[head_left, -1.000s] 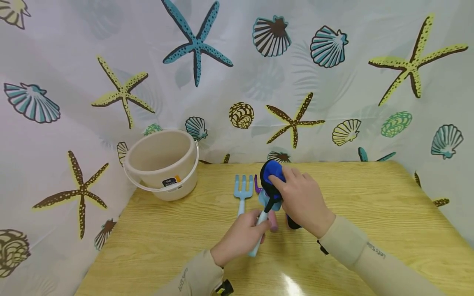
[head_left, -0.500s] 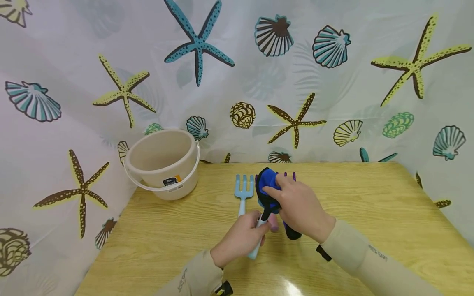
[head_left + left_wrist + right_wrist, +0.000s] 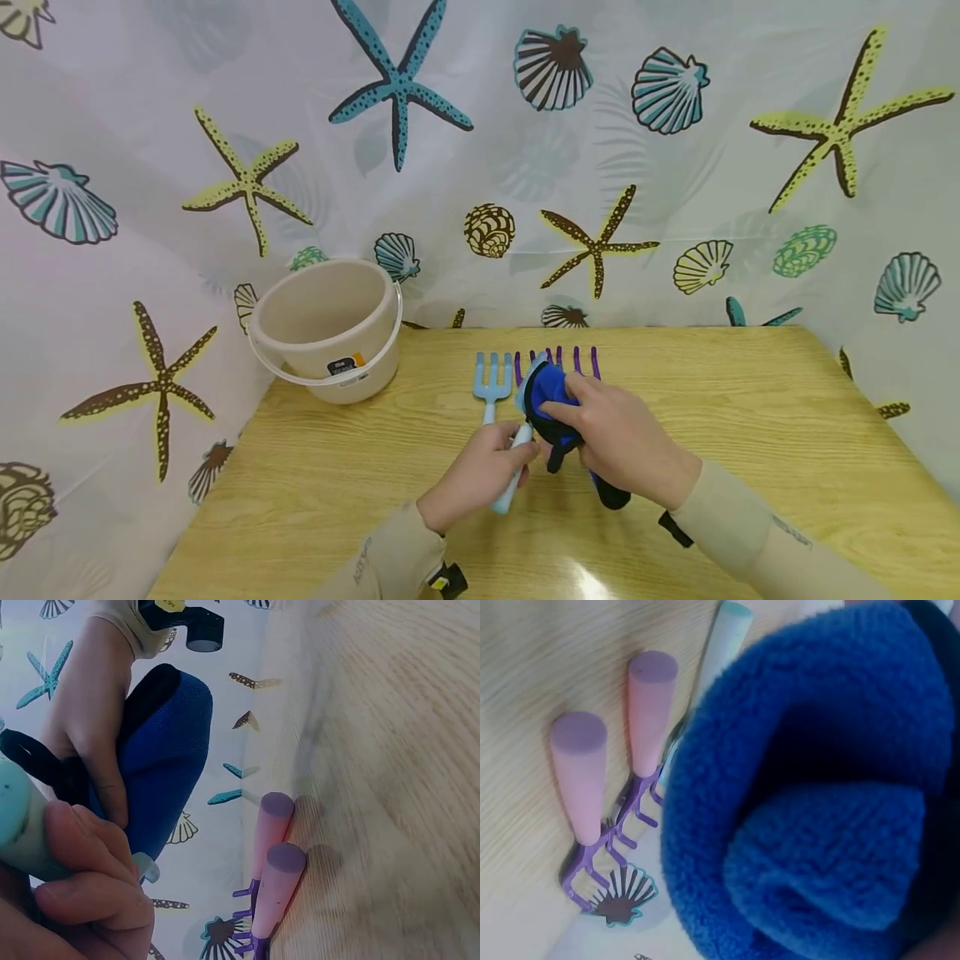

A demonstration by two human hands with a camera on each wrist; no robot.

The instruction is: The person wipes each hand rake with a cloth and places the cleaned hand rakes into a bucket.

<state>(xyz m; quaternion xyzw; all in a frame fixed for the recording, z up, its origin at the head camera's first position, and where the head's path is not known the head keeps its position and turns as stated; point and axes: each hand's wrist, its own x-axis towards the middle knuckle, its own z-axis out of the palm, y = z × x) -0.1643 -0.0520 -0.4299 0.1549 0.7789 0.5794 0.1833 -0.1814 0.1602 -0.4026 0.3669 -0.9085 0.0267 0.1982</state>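
In the head view my left hand (image 3: 480,467) grips the light-blue handle (image 3: 512,475) of a garden trowel. The trowel's broad light-blue head (image 3: 530,379) shows only along one edge. Against that head my right hand (image 3: 622,433) holds a fuzzy blue cloth (image 3: 551,385) with black trim and a black loop, which covers most of it. The cloth (image 3: 727,697) fills much of the right wrist view, its middle folded. In the left wrist view, the left fingers (image 3: 90,892) curl around the handle, while the right hand (image 3: 90,720) is on the cloth (image 3: 169,742).
Two purple hand forks with pink handles (image 3: 577,772) lie on the wooden table (image 3: 720,417), behind the hands. Left of them lies a light-blue fork (image 3: 491,387). At the table's back left stands a beige bucket (image 3: 326,350) with a white handle. A patterned curtain (image 3: 480,150) encloses the back.
The right hand and cloth have shifted down and to the right along the trowel, baring an edge of its head and the purple tines behind. The left hand keeps its grip, slightly shifted.
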